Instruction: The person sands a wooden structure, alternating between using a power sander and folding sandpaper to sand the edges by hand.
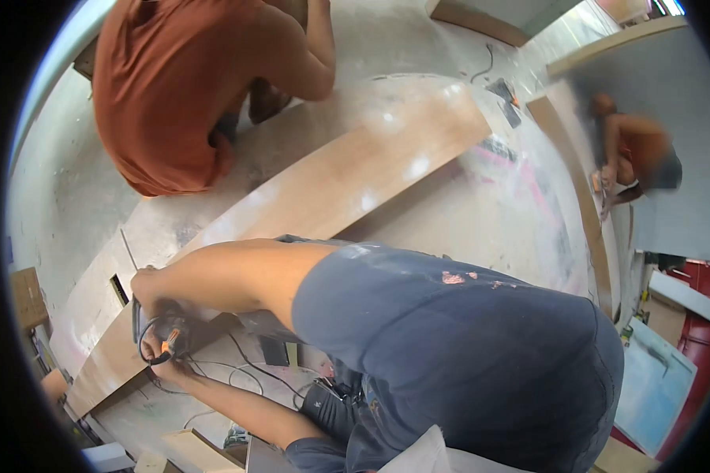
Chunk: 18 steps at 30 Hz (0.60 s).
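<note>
Down at the sander [180, 339] now: dark, squat, with a bright orange patch, over by the lower edge of the board [347, 173], towards the left end in view. Got the left hand [166, 368] on it, fingers curled round the body; right hand [144, 285] up at the other side, fingers too hidden to tell whether clenched or loose. Look at that board: long, brown, blotched with white, slanting across to a straight-cut far end. Deep shadow below the lower edge, then a pale, pink-smeared stretch [521, 197], wide open. Bare grey floor [379, 43] above the far end too; tighter along the upper edge, with a squatting person [173, 94] in rust-orange close by. Mind the cords [252, 356], looping beside the sander. And out to the left rim, a brown box [28, 299], contents impossible to make out.
</note>
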{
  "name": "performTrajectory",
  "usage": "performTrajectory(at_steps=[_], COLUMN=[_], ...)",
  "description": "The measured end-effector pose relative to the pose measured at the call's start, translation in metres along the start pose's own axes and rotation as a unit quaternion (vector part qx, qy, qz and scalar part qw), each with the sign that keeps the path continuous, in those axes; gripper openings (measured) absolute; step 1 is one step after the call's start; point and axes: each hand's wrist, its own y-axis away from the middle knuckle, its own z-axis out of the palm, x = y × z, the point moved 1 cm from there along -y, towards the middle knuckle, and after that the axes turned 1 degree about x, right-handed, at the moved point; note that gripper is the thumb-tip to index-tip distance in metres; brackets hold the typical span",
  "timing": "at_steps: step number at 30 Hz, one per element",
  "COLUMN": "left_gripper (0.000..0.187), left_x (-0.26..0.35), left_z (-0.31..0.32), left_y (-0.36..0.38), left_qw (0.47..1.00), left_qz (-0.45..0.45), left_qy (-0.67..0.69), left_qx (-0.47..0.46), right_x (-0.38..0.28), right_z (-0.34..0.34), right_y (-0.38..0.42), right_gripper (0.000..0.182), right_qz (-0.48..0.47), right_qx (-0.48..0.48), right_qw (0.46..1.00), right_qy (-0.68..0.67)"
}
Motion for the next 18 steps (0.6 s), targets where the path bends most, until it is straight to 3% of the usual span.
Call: performTrajectory(at_steps=[7, 9, 10, 11, 12, 14, 18], left_gripper=[0.022, 0.024, 0.025, 0.032, 0.036, 0.038, 0.046], left_x=[0.015, 0.006, 0.001, 0.006, -0.002, -0.005, -0.007], left_z=[0.01, -0.001, -0.009, -0.005, -0.007, -0.009, -0.021], left_y=[0.004, -0.007, -0.011, -0.009, -0.012, -0.013, -0.024], left_qw=[0.999, 0.999, 0.999, 0.99, 0.994, 0.992, 0.975], left_qz=[-0.037, -0.029, -0.025, -0.046, -0.026, -0.003, -0.038], left_qy=[0.015, -0.021, -0.04, -0.121, -0.095, -0.109, -0.214], left_qx=[-0.017, -0.02, -0.022, 0.053, 0.055, 0.063, 0.049], right_x=[-0.004, -0.001, 0.0, 0.001, 0.001, 0.003, 0.006], right_z=[-0.005, -0.005, -0.007, -0.008, -0.009, -0.009, -0.006], right_y=[0.019, 0.019, 0.019, 0.021, 0.022, 0.021, 0.013], right_gripper=[0.058, 0.064, 0.059, 0.054, 0.049, 0.056, 0.064], right_qz=[0.032, 0.04, 0.034, 0.029, 0.025, 0.017, 0.013], right_qx=[0.048, 0.047, 0.042, 0.036, 0.029, 0.031, 0.032], right_qw=[0.998, 0.998, 0.999, 0.999, 0.999, 0.999, 0.999], right_qy=[0.006, -0.005, -0.003, -0.002, 0.001, -0.002, 0.019])
